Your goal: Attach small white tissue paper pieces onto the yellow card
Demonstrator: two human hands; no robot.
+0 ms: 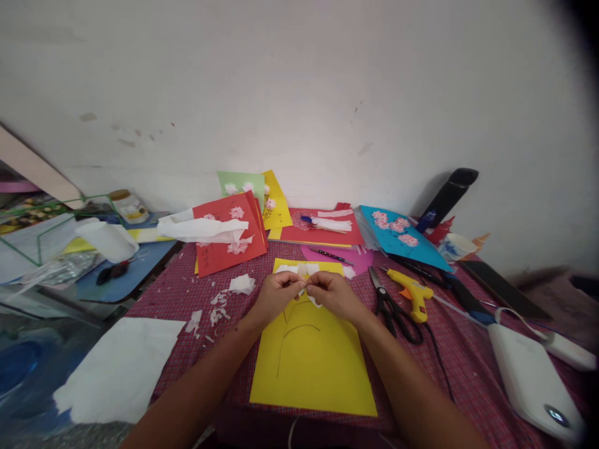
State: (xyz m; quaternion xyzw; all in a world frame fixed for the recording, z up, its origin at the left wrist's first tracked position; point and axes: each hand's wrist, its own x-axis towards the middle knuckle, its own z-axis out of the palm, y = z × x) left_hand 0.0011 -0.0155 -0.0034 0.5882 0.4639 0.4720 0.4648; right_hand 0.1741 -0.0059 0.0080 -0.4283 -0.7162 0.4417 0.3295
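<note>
A yellow sheet of paper (322, 362) with thin dark curved lines drawn on it lies in front of me. Over its upper part, my left hand (283, 292) and my right hand (332, 293) meet, thumbs and fingertips pinched together. Between them is a small piece of white tissue paper (314, 302), mostly covered by the fingers. More white tissue pieces (309, 269) rest along the sheet's top edge behind the hands. To the left, a folded tissue square (242, 284) lies beside torn scraps (219, 310) on the checked cloth.
Black scissors (393, 308) and a yellow glue gun (412, 293) lie right of the sheet. Red cards (231, 249) with tissue flowers and a blue card (402, 234) stand behind. A white power bank-like device (528, 374) sits far right; a large tissue sheet (121, 368) hangs left.
</note>
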